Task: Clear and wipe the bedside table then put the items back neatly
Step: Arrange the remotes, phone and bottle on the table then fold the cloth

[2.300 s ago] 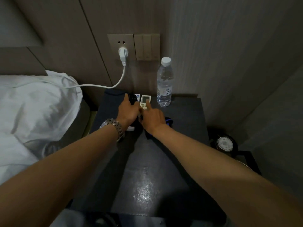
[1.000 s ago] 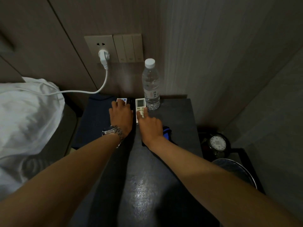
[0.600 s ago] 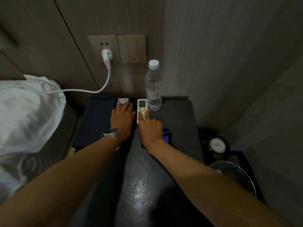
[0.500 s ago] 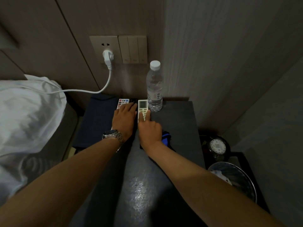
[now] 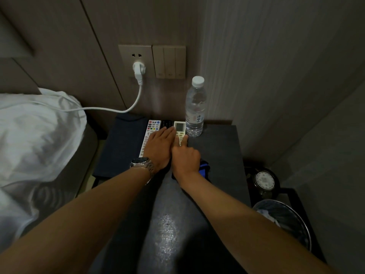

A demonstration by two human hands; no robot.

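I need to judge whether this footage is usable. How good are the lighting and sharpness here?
Head view: dim overall; a bright glare patch on the bedside table near the bottom; the pillow is smeared and soft; wide-angle bending at the edges; the three remotes and the water bottle stay readable; both forearms loom large.

You are looking at three remote controls lying side by side under your fingertips: one white remote with coloured buttons (image 5: pixel 151 129), one slim black remote (image 5: pixel 166 124), and one white remote with a small grey screen (image 5: pixel 179 129). One clear plastic water bottle with a white cap (image 5: pixel 195 109) is standing just beyond your right index finger. One blue cloth (image 5: pixel 204 169) is peeking out beside your right wrist. You are wearing one silver metal wristwatch (image 5: pixel 142 165).
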